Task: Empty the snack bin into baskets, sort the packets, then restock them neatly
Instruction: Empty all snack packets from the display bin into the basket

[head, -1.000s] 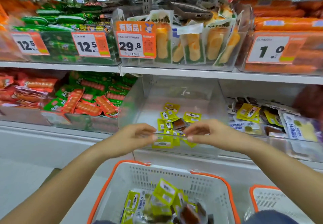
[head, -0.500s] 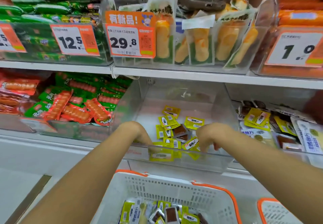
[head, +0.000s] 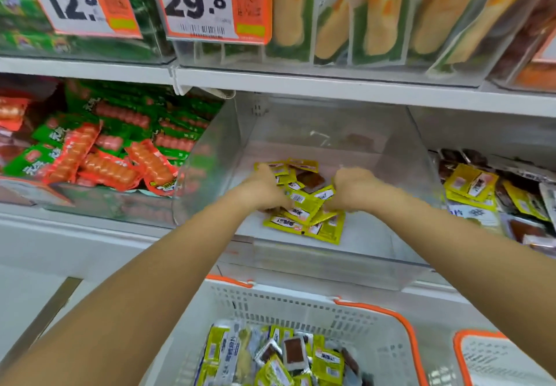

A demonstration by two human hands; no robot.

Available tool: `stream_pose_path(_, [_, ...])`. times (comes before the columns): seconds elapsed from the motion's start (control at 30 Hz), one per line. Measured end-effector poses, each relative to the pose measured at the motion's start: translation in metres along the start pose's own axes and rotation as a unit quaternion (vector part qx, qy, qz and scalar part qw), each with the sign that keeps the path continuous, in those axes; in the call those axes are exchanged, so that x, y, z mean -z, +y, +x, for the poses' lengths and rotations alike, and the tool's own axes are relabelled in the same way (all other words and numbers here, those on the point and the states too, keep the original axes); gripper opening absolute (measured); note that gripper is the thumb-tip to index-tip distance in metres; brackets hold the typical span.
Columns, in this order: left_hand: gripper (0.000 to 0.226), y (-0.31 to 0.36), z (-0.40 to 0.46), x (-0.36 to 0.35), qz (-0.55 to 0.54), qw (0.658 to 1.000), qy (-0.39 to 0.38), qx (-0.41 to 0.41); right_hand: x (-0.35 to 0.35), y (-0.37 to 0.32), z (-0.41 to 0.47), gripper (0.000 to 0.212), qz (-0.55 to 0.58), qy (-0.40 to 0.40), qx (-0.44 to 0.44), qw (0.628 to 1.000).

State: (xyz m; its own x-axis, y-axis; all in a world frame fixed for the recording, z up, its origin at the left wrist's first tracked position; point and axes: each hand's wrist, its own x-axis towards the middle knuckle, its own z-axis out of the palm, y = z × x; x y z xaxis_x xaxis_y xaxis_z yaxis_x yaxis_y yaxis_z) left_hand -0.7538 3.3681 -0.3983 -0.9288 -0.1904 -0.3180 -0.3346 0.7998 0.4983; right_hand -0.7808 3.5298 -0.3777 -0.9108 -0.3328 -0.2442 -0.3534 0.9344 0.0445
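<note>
A clear plastic snack bin (head: 331, 253) sits on the lower shelf with a small heap of yellow packets (head: 304, 214) and a few brown ones on its floor. Both my hands are inside the bin. My left hand (head: 261, 188) curls over the left side of the heap and gathers packets. From the right, my right hand (head: 350, 187) closes on the same heap. The fingertips of both are hidden among the packets. Below the shelf stands a white basket with an orange rim (head: 376, 310), holding several yellow, white and brown packets.
A second white, orange-rimmed basket (head: 508, 361) shows at the bottom right. Neighbouring bins hold red and green sausage packs (head: 99, 157) on the left and mixed yellow packets (head: 478, 187) on the right. An upper shelf edge (head: 331, 87) overhangs the bin, with price tags above.
Both hands went from the bin's front edge down and deeper into it, closing on the packet heap. The camera moved closer and lower.
</note>
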Motion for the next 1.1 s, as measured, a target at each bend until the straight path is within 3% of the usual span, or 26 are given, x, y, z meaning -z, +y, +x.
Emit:
stream_pose_path(0.1, [0.023,0.009,0.019,0.011,-0.088,0.996,0.001,-0.012,0.016,0.011,0.004,0.025,0.021,0.010,0.005,1.000])
stream_pose_path(0.17, [0.017,0.013,0.033,0.019,-0.051,0.997,0.048,-0.029,0.019,0.013,0.003,0.021,0.066,-0.025,0.026,0.997])
stream_pose_path(0.23, [0.036,0.018,0.046,0.021,0.032,0.994,0.085,-0.053,0.011,0.012,0.003,0.063,0.141,-0.104,0.023,0.984])
stream_pose_path(0.3, [0.050,0.021,0.056,0.017,0.072,0.992,0.064,-0.082,-0.003,0.010,0.006,0.103,0.166,-0.148,-0.007,0.975])
stream_pose_path(0.4, [0.066,0.018,0.072,0.000,0.119,0.987,0.011,-0.108,-0.027,0.008,0.017,0.124,0.165,-0.129,-0.051,0.976])
stream_pose_path(0.47, [0.071,0.017,0.082,-0.010,0.162,0.982,-0.006,-0.098,-0.036,0.003,0.020,0.122,0.174,-0.100,-0.057,0.978])
stream_pose_path(0.6, [0.052,0.019,0.083,-0.012,0.181,0.973,-0.043,-0.133,-0.041,-0.002,0.022,0.105,0.177,-0.051,-0.048,0.982])
stream_pose_path(0.7, [0.049,0.018,0.066,0.006,0.129,0.968,-0.149,-0.158,-0.037,0.001,0.021,0.092,0.179,-0.041,-0.026,0.983])
stream_pose_path(0.8, [0.077,0.012,0.048,0.029,0.135,0.943,-0.271,-0.135,-0.033,-0.001,0.019,0.085,0.177,-0.049,-0.005,0.983])
stream_pose_path(0.87, [0.108,0.004,0.039,0.037,0.190,0.929,-0.308,-0.081,-0.030,-0.002,0.017,0.084,0.186,-0.059,0.013,0.981])
stream_pose_path(0.93, [0.134,-0.005,0.030,0.031,0.292,0.909,-0.291,-0.057,-0.027,-0.001,0.016,0.085,0.197,-0.083,0.032,0.976])
stream_pose_path(1.0, [0.132,-0.010,0.017,0.019,0.348,0.906,-0.231,-0.072,-0.026,0.000,0.016,0.091,0.199,-0.107,0.038,0.973])
stream_pose_path(1.1, [0.118,-0.015,0.003,0.010,0.329,0.923,-0.170,-0.106,-0.024,-0.001,0.013,0.089,0.197,-0.124,0.029,0.972])
